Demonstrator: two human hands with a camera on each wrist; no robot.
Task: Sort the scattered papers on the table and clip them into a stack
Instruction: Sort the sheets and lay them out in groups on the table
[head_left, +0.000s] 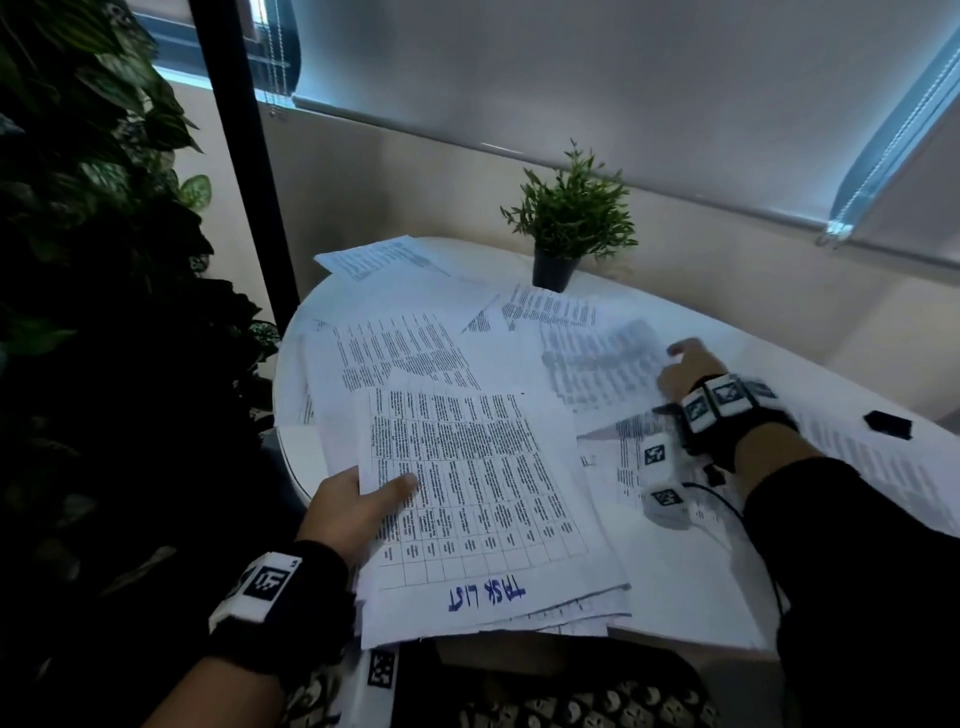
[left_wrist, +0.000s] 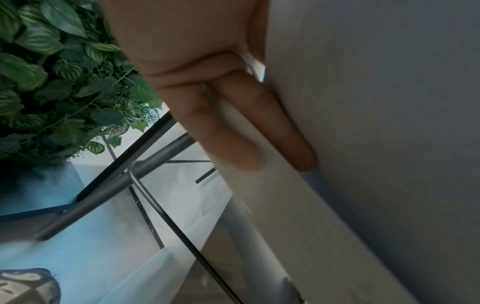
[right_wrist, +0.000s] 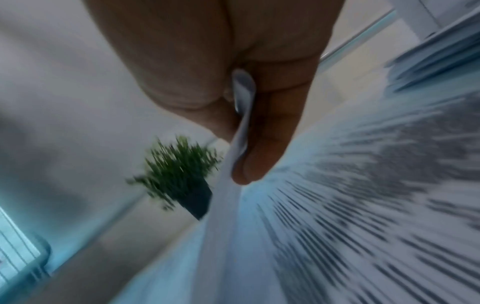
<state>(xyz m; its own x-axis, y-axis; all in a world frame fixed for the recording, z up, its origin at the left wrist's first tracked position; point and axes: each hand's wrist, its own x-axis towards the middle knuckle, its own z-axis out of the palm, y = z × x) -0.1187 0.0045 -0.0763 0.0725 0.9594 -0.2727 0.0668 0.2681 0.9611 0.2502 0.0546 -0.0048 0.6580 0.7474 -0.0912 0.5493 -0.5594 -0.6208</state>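
My left hand (head_left: 358, 501) holds a small pile of printed sheets (head_left: 478, 499) at its left edge, thumb on top; the top sheet bears a table and the handwritten words "TASK LIST". In the left wrist view two fingers (left_wrist: 233, 131) lie flat under the pile's white underside (left_wrist: 363, 144). My right hand (head_left: 685, 369) pinches the edge of a blurred printed sheet (head_left: 597, 364) at the table's right; the right wrist view shows that sheet's edge (right_wrist: 241, 127) between thumb and finger. More printed papers (head_left: 395, 343) lie scattered over the round white table (head_left: 779, 353). A black binder clip (head_left: 889, 423) lies at the right.
A small potted plant (head_left: 566, 223) stands at the back of the table, next to the papers. Large leafy plants (head_left: 93, 208) fill the left side, and a black pole (head_left: 239, 145) rises beside them. A window blind (head_left: 571, 78) hangs behind the table.
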